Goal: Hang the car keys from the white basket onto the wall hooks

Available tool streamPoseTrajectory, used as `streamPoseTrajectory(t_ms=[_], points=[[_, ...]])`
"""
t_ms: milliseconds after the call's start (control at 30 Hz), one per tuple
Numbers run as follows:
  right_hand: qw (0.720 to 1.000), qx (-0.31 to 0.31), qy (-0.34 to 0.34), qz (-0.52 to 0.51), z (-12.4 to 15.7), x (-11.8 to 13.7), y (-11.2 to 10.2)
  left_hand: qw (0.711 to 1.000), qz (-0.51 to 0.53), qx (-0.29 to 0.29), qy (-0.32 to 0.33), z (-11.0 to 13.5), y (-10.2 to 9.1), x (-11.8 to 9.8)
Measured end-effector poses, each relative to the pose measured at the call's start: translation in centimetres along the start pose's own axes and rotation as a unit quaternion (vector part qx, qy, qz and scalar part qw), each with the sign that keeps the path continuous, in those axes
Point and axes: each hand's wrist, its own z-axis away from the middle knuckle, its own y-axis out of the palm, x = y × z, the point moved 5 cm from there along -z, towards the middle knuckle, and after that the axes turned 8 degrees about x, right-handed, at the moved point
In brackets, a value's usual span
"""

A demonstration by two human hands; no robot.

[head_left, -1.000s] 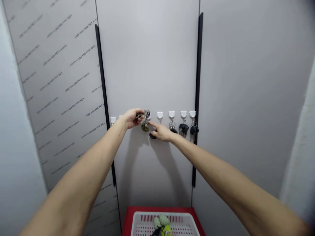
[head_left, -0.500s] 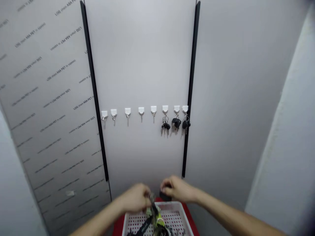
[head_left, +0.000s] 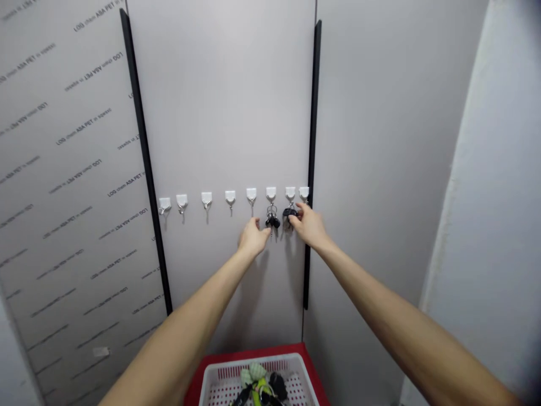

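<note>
Three bunches of keys with black fobs are at the right end of a row of white wall hooks. My right hand [head_left: 311, 226] reaches the second bunch of keys [head_left: 289, 213] from the right, thumb and fingers closed at its black fob. That hand hides most of the bunch on the rightmost hook [head_left: 304, 193]. My left hand [head_left: 252, 238] is raised beside the third bunch of keys [head_left: 273, 219] from the right. Its thumb and fingers are apart, with the thumb close to those keys; whether it touches them I cannot tell.
Several white hooks [head_left: 206, 197] to the left carry no keys. Below, a white plastic basket [head_left: 306, 380] on a red surface [head_left: 192, 389] contains green, yellow and black items. Black vertical strips [head_left: 313, 113] flank the middle panel. A pale wall edge [head_left: 469, 141] stands at right.
Both hands have risen from the basket to the key bunches on the wall. The tangled items near my left hand and the dark item in my right are now out of the hands.
</note>
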Motion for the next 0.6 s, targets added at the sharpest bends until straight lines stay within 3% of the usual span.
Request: streamPoseTrajectory(t_ms=[200, 400, 600], points=[[0.999, 0.020, 0.041, -0.019, -0.2, -0.4, 1.2, 1.000, -0.023, 0.002, -0.014, -1.7, 2.2, -1.5], [0.996, 0.012, 0.045, -0.078, -1.9, -1.3, -1.3, 0.992, 0.121, 0.005, 0.044, -2.5, -1.5, -3.9], [0.998, 0.037, -0.036, 0.043, -5.4, 2.6, -3.9, 0.997, -0.032, -0.012, 0.063, -4.3, -4.0, -8.4]])
